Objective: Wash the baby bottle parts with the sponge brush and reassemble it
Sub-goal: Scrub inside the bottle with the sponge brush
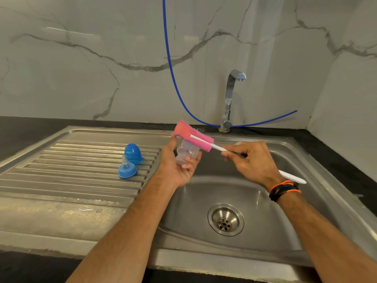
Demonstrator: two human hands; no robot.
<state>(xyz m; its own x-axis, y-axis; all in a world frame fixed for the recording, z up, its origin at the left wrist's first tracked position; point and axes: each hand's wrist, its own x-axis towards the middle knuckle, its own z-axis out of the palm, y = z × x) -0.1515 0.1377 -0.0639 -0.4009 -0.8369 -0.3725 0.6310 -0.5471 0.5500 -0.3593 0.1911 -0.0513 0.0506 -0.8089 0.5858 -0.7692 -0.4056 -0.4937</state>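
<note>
The clear bottle (186, 153) sits tilted in the left hand (179, 166), fingers curled round its lower body and thumb reaching up its far side, above the sink's (265, 211) left edge. The sponge brush (191, 138) lies across the bottle's mouth: its pink sponge head points toward ten o'clock, its white handle runs back toward four o'clock. The right hand (251, 160) pinches that handle just behind the sponge, and the handle's end sticks out past the wrist, which wears orange and black bands (284, 189). At nine o'clock from the bottle, on the ribbed drainboard (71, 170), a blue cap (133, 153) lies just behind a blue ring with its nipple (127, 169). At one o'clock stands the tap (231, 99), a blue hose (173, 78) looping behind it.
</note>
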